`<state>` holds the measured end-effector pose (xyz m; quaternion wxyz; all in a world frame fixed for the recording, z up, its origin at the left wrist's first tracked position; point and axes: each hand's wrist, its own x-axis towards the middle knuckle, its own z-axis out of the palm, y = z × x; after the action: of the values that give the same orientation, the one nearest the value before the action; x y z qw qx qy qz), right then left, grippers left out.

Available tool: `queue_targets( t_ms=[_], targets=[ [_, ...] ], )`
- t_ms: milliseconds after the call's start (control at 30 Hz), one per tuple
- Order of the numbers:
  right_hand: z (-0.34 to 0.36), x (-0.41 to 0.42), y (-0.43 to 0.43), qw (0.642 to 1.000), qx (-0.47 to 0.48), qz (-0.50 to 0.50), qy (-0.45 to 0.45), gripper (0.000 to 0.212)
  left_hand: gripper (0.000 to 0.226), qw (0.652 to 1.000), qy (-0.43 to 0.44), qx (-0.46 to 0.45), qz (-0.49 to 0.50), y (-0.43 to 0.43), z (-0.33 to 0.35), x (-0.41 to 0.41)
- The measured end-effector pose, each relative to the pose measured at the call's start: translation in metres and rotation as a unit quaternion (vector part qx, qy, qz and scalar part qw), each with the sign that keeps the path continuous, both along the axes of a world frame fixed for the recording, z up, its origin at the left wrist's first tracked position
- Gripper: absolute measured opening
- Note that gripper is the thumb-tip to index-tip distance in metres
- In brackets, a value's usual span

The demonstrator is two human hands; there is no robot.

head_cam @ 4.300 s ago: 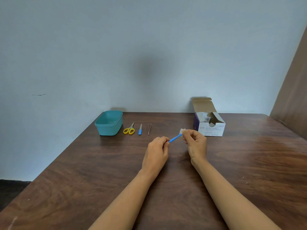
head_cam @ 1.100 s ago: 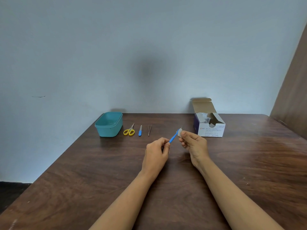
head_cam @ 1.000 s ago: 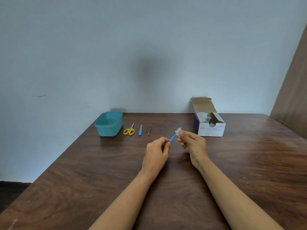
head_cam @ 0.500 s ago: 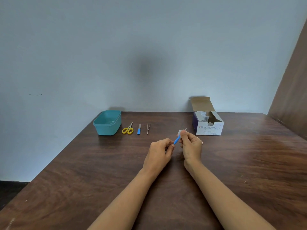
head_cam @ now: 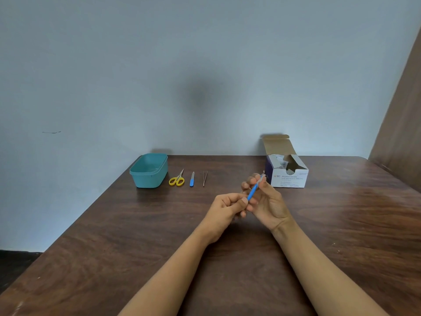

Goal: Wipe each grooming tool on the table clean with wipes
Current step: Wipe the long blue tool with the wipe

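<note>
Over the middle of the table, my left hand (head_cam: 225, 207) pinches the lower end of a thin blue-handled tool (head_cam: 252, 192), which slants up to the right. My right hand (head_cam: 270, 201) is turned palm towards me. Its fingertips pinch a small white wipe (head_cam: 262, 178) around the tool's upper tip. In a row at the back left lie yellow-handled scissors (head_cam: 177, 179), a blue-handled nail file (head_cam: 192, 179) and metal tweezers (head_cam: 204, 178).
A teal plastic tub (head_cam: 149, 171) stands at the back left beside the scissors. An open box of alcohol swabs (head_cam: 288, 173) sits at the back right, just behind my right hand. The brown wooden table (head_cam: 114, 236) meets a pale wall at the back.
My right hand has turned palm towards me, and the wipe has slid up towards the tool's tip. The tool now stands steeper. My left hand keeps its pinch on the lower end.
</note>
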<state>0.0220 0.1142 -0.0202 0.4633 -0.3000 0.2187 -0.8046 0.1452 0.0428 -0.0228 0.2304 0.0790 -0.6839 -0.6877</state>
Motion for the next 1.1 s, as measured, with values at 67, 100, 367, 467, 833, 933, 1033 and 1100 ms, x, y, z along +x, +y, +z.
queue_targets(
  t_ms=[67,100,367,467,833,933,1033,1100],
  targets=[
    [0.0,-0.002,0.003,0.999,-0.031,0.021,0.014,0.028,0.019,0.997,-0.013,0.05,-0.06,0.002,0.003,0.003],
    [0.001,-0.002,0.004,0.999,-0.042,0.028,0.019,0.026,0.019,0.994,-0.018,0.069,-0.083,0.002,0.005,0.004],
    [0.0,-0.007,0.003,0.997,0.039,-0.054,0.036,0.038,0.018,0.996,-0.023,0.086,-0.016,0.001,-0.003,0.002],
    [-0.001,-0.007,0.002,0.991,0.084,-0.089,0.046,0.048,0.016,0.996,-0.02,0.073,0.037,0.003,-0.003,0.0],
    [-0.003,0.005,0.0,0.954,0.178,-0.181,0.158,0.016,0.011,0.981,-0.014,-0.038,0.191,0.0,-0.006,-0.001],
    [-0.004,0.008,-0.001,0.934,0.184,-0.239,0.192,0.013,0.011,0.976,-0.021,-0.076,0.201,0.0,-0.009,-0.003],
    [-0.004,0.011,-0.005,0.912,0.191,-0.312,0.184,0.008,0.01,0.972,-0.031,-0.119,0.202,0.001,-0.009,-0.004],
    [-0.004,0.013,-0.007,0.902,0.198,-0.35,0.155,0.008,0.007,0.969,-0.039,-0.14,0.2,0.002,-0.009,-0.006]
  ],
)
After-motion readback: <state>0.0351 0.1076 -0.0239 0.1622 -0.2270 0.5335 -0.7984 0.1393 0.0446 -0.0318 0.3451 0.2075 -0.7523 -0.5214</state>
